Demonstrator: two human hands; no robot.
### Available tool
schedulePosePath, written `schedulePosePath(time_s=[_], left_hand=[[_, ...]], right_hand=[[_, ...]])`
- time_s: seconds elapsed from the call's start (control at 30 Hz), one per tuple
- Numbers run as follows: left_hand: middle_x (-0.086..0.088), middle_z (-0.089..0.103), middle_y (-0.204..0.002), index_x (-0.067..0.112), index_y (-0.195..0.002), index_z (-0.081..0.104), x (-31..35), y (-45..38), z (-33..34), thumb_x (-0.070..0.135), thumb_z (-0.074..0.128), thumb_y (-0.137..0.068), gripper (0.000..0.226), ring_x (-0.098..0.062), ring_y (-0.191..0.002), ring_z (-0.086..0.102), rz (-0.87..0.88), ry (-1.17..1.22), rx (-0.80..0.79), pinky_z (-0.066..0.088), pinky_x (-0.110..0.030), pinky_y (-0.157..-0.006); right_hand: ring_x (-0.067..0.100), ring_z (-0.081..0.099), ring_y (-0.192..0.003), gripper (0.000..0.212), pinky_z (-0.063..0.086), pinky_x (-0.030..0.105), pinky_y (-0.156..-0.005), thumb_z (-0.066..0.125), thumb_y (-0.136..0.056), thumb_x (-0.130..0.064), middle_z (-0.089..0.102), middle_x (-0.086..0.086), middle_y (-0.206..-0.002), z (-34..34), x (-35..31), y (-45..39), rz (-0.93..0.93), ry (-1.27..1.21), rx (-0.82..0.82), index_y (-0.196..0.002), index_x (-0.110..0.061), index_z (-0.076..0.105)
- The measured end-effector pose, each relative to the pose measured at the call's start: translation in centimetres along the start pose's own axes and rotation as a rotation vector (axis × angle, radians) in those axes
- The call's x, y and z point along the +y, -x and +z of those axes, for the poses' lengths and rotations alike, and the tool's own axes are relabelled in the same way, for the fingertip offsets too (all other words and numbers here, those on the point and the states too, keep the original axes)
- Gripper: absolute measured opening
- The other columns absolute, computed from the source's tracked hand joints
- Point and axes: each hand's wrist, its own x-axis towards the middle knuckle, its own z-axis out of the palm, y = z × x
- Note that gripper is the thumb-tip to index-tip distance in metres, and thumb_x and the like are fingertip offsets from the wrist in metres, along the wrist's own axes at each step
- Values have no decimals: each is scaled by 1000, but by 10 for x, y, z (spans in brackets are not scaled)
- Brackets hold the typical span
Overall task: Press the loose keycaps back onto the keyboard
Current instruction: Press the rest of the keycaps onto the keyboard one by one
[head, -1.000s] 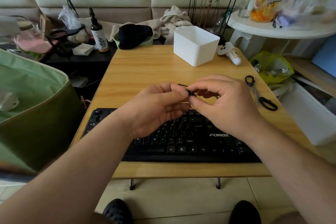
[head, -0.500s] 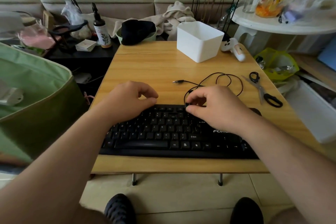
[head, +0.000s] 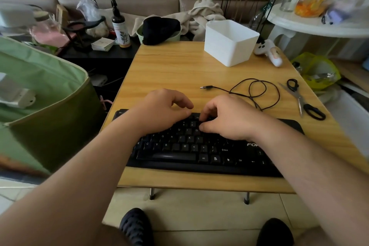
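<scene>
Over the top rows of the keyboard [head: 179, 146] sit two bare hands. Left hand [head: 159, 112] has its fingers loosely curled, tips down near the upper edge of the keys, thumb touching the top row; can't see it holding anything. Right hand [head: 229, 118] is curled tighter, fingertips and thumb pressed down on the keys around the number row. Whether there's a keycap under those fingers, can't tell, they cover the spot.

One keyboard, black plastic, flat and wide, white letters on the caps, lying at the near edge of one small wooden table [head: 169, 70] with a pale yellow grain and thin metal legs. No loose caps visible on the wood.

Just beyond the right hand: one thin black cable [head: 257, 90] in a couple of loose loops, plug end pointing left. Right of that, one pair of scissors [head: 303, 102], metal blades, black handles. Far side of the table has one white plastic bin [head: 229, 44], boxy with rounded corners, and one white controller [head: 269, 52] beside it. Off to the left, one big green fabric bag [head: 40, 90]. Two black shoes down on the tile floor.
</scene>
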Motion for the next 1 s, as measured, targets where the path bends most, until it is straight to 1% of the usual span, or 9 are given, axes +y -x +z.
schedulePosePath(time_s=[0.1,0.23,0.3,0.37,0.4,0.53,0.73,0.87,1.0], left_hand=[[28,63,-100,42,-108,75,4,0,4,42,73,-93,15,5,-101,53,20,-7,-30,34,-8,-74],[30,64,-96,42,-100,75,11,-1,11,44,79,-87,14,6,-101,54,9,10,-69,39,-11,-78],[26,65,-98,46,-90,73,11,-3,14,49,81,-82,11,-6,-110,57,-18,18,-43,48,-29,-92],[20,64,-98,51,-81,70,10,-4,15,55,81,-77,13,-15,-104,55,-50,-9,-28,49,-50,-101],[18,64,-98,52,-79,70,11,-4,14,56,82,-76,13,-16,-104,53,-62,-19,-24,47,-55,-102],[21,62,-104,53,-77,71,13,-2,14,55,84,-75,14,-19,-123,48,-95,-20,-16,42,-54,-107],[24,64,-100,54,-76,71,15,-3,14,55,85,-73,14,-20,-125,49,-122,-22,-24,41,-56,-108],[24,64,-96,47,-74,73,19,-3,15,53,85,-74,14,-19,-120,51,-148,-45,-8,44,-53,-105],[23,64,-102,52,-76,72,18,0,13,50,87,-76,14,-19,-121,52,-161,20,-37,41,-56,-109]], right_hand=[[4,59,-80,14,39,24,-59,87,-78,-40,67,-14,-83,-3,-4,0,35,-15,-14,-80,-33,76],[5,59,-75,15,37,24,-57,89,-78,-35,67,-13,-81,-3,-9,0,77,-21,-27,-77,-31,75],[4,59,-74,15,37,24,-56,90,-78,-34,67,-13,-82,-3,-11,1,80,-19,-36,-79,-31,75],[4,59,-73,13,38,24,-57,89,-79,-32,68,-13,-81,-4,-10,1,73,-19,-44,-81,-30,77],[5,59,-74,11,39,24,-59,88,-80,-30,68,-13,-81,-4,-8,0,66,-22,-49,-81,-31,77],[7,62,-77,11,42,25,-63,84,-85,-26,70,-14,-80,-4,-3,-2,57,-48,-57,-81,-35,79],[6,61,-77,10,44,24,-60,83,-82,-26,69,-14,-81,2,-7,0,70,1,20,-78,-34,78],[7,61,-79,9,44,23,-61,81,-86,-25,68,-14,-83,1,-4,1,56,-13,3,-83,-33,79],[-9,59,-64,17,39,13,-55,78,-91,-18,68,-22,-67,-8,7,1,21,-179,31,-88,-34,81]])
